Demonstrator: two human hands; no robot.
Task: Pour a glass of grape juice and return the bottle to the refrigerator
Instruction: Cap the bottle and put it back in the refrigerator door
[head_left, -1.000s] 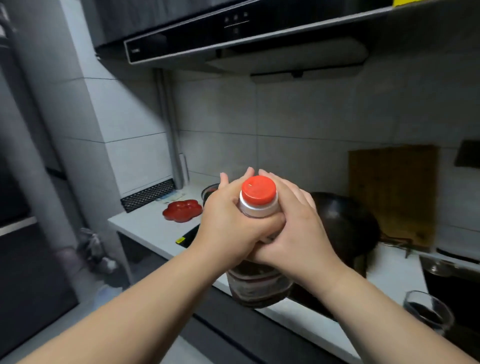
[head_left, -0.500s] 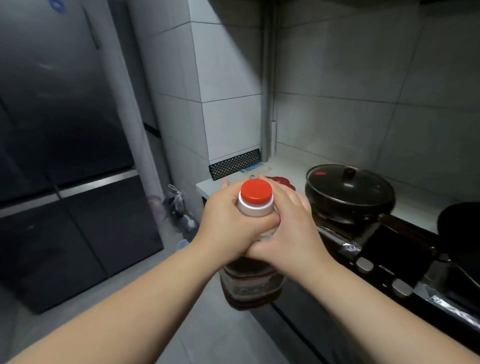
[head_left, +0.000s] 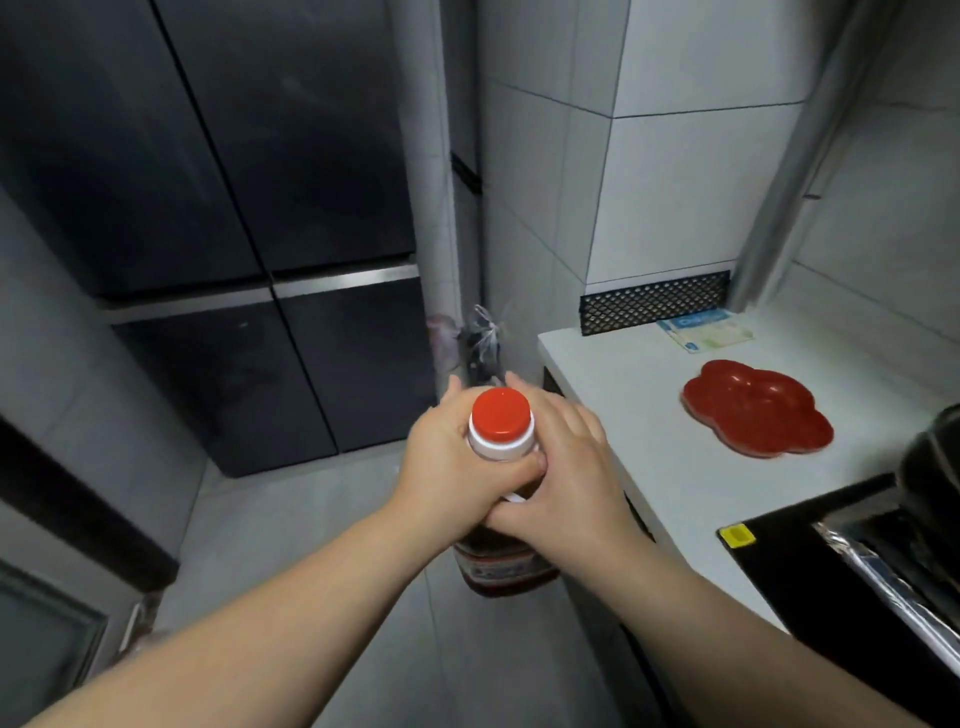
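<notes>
The juice bottle (head_left: 501, 569) has a red cap, a white collar and dark juice inside; it hangs upright over the floor in the middle of the view. My left hand (head_left: 457, 462) wraps its neck from the left, just below the cap. My right hand (head_left: 566, 478) grips the neck and shoulder from the right, fingers overlapping the left hand. The dark refrigerator (head_left: 249, 218) fills the upper left, all its doors shut. No glass is in view.
A white counter (head_left: 639, 441) runs along the right, carrying a red flower-shaped dish (head_left: 756, 410) and a printed card (head_left: 704, 330). A black stove (head_left: 852, 561) and a pot edge sit at the far right. Tied plastic bags (head_left: 480, 338) hang between the refrigerator and the counter.
My view has swung left from the stove and pots toward the refrigerator. The bottle stays held in both hands in front of me; the counter has slid off to the right.
</notes>
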